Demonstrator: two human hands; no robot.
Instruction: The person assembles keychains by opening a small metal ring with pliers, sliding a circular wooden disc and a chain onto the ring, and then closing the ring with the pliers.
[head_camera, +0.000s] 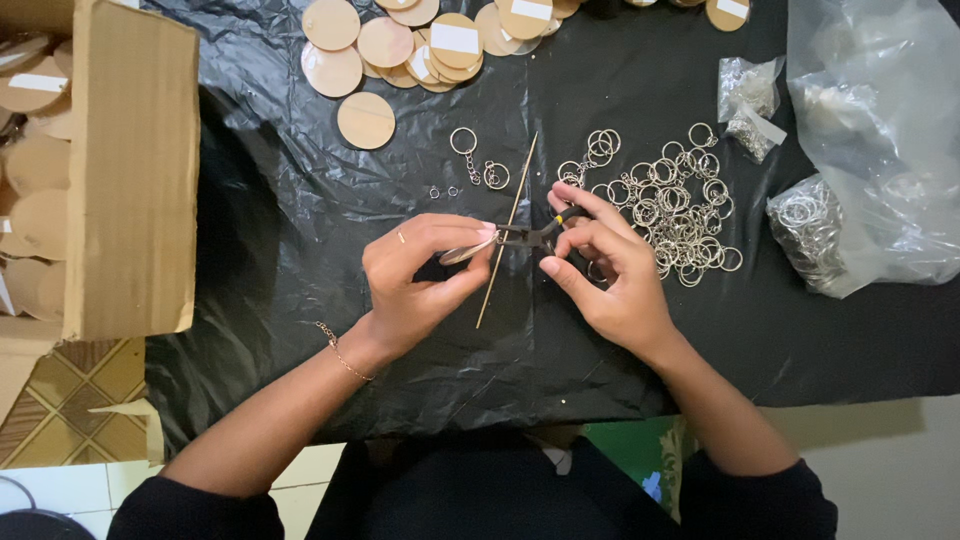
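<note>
Head view, left hand: the left hand (420, 280) pinches a round, clear-looking flat disc (466, 250) edge-on between thumb and fingertips, closed firmly on it, above the middle of the black plastic sheet (300, 220) that covers the table.
Head view, right hand: the right hand (605, 270) is closed around small dark pliers with a yellow mark on the handle (535, 235); the pliers' tip points left and meets the rim of the disc.
Head view, stick: a thin wooden skewer (508, 232) lies slanted on the sheet and passes under the pliers, between the two hands.
Head view, rings: a loose heap of silver metal key rings with short chains (670, 200) lies just beyond the right hand; a few single rings (475, 165) lie apart, above the left hand.
Head view, discs: round wooden discs (400, 45), some with white labels, are spread at the sheet's far edge.
Head view, bags: clear plastic bags of metal rings (830, 225) sit at the right.
Head view, box: an open brown cardboard box (130, 170) holding more wooden discs stands at the left.
</note>
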